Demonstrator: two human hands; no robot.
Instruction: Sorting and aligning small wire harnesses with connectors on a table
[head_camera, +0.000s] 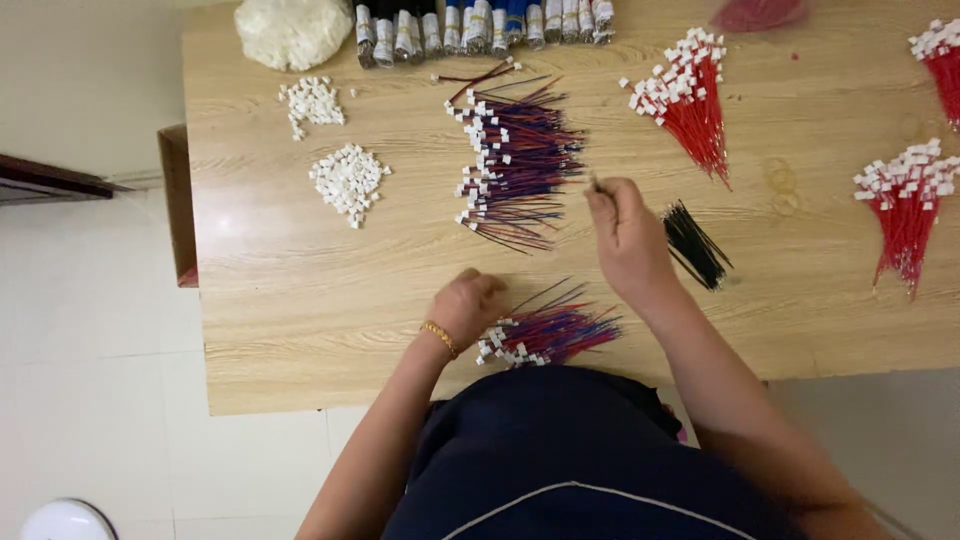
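My left hand (468, 303) rests on the wooden table (300, 290), fingers curled, beside a small bundle of red and blue wires with white connectors (548, 335) near the front edge. My right hand (625, 235) is raised over the table with its fingers pinched on the end of a thin wire (594, 184). It hovers at the right edge of a larger pile of red and blue wires with white connectors (515, 165). A short bundle of black wires (695, 245) lies just right of that hand.
Two heaps of loose white connectors (347, 178) lie at the left, with a white bag (293, 30) behind them. Taped wire bundles (480, 25) line the far edge. Red wire bundles with white connectors (690, 100) spread across the right side. A cardboard box (175, 200) stands at the table's left.
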